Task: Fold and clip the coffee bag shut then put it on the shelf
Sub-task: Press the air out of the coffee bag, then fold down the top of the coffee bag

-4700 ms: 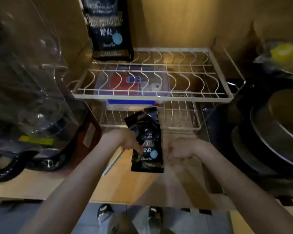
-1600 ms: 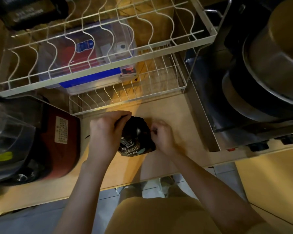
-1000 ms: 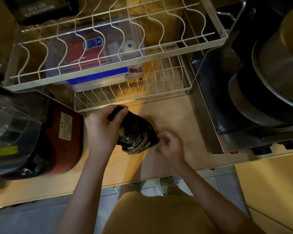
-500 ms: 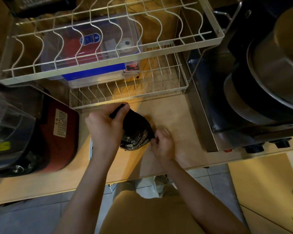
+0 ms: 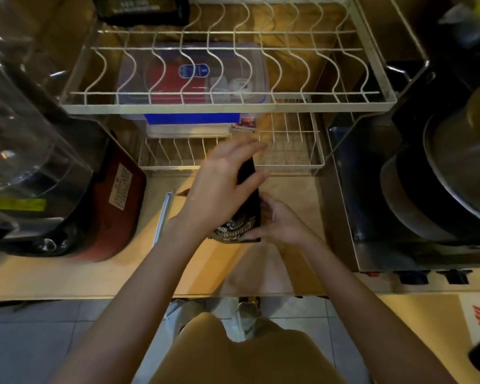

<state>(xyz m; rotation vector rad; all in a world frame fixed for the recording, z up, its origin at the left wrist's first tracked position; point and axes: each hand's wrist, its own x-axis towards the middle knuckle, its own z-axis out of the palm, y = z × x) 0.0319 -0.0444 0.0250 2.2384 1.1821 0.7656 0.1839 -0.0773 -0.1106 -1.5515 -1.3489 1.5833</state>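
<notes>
A small black coffee bag [image 5: 243,217] with pale lettering stands on the wooden counter [image 5: 288,195] in front of the white wire rack [image 5: 225,108]. My left hand [image 5: 222,189] lies over its top and left side, fingers spread past the upper edge and thumb on the right face. My right hand [image 5: 280,223] cups the bag's lower right side. A long pale blue clip [image 5: 162,217] lies on the counter just left of my left wrist. The bag's top is hidden under my left hand.
A second black coffee bag [image 5: 142,9] stands at the rack's back left. A clear box [image 5: 191,79] with red and blue contents sits under the upper tier. A red-based blender [image 5: 67,195] is to the left. Stacked metal pots [image 5: 441,176] sit on a stove to the right.
The bag has gone from tilted to upright. My left hand slid up over its top with fingers stretched out. My right hand moved from pinching its edge to cupping its lower side.
</notes>
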